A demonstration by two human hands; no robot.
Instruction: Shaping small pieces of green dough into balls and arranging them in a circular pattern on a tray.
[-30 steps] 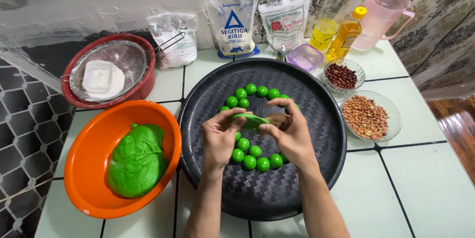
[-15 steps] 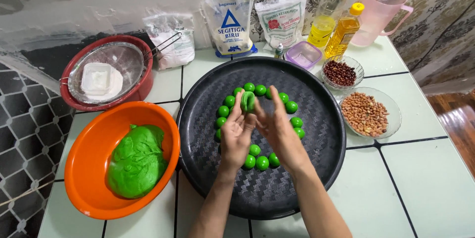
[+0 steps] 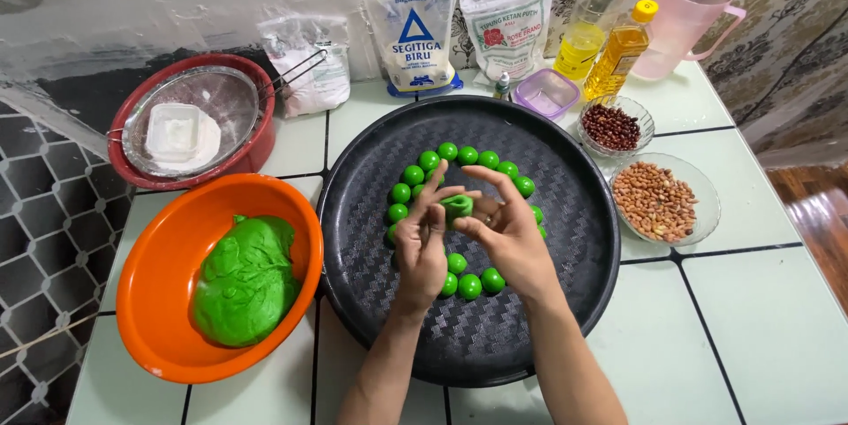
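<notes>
Over the round black tray (image 3: 539,319), both my hands pinch one small piece of green dough (image 3: 458,207). My left hand (image 3: 420,244) holds it from the left with thumb and fingertips. From the right, my right hand (image 3: 505,232) grips it, fingers raised. Several small green dough balls (image 3: 459,156) lie in a ring on the tray around my hands. A large lump of green dough (image 3: 247,279) sits in the orange bowl (image 3: 159,337) to the left of the tray.
A red bowl with a metal sieve (image 3: 190,120) stands at the back left. Flour bags (image 3: 413,32), oil bottles (image 3: 621,49) and a pink jug (image 3: 680,23) line the back. Glass bowls of peanuts (image 3: 658,200) and dark beans (image 3: 612,127) sit right of the tray.
My palms were pressed together around the dough half a second ago. Now they have parted and my fingertips pinch the piece lower over the tray.
</notes>
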